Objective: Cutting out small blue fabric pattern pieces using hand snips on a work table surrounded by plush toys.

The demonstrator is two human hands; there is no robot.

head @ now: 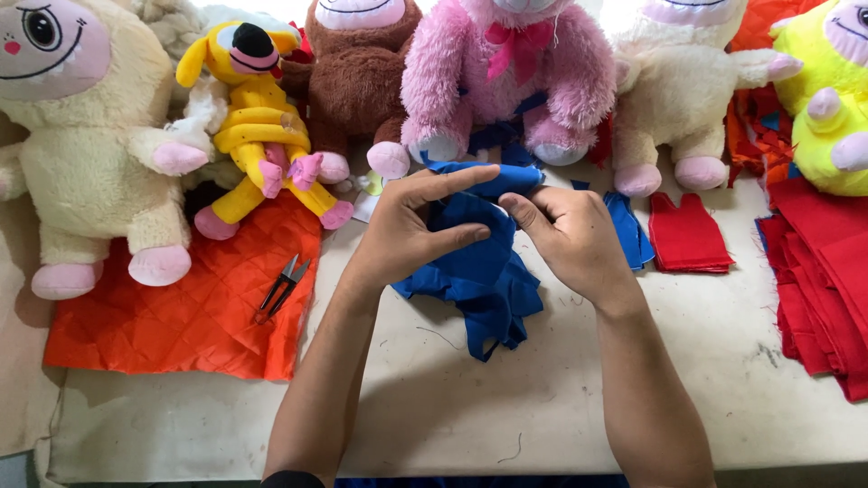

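A crumpled piece of blue fabric (pixel 484 271) is lifted a little off the pale table (pixel 470 398) at its middle. My left hand (pixel 411 226) grips the fabric's left side, thumb and fingers pinching its upper edge. My right hand (pixel 570 235) holds the right side, fingertips pressed into the cloth near the top. The two hands sit close together, thumbs almost touching. A tail of the blue fabric hangs down onto the table.
Plush toys line the back: cream (pixel 81 136), yellow (pixel 258 117), brown (pixel 357 72), pink (pixel 506 72), cream (pixel 678 90), neon yellow (pixel 827 99). An orange quilted cloth (pixel 181 316) at left bears small thread snips (pixel 282 287). Red fabric pieces (pixel 689 235) and a red stack (pixel 823 280) lie right.
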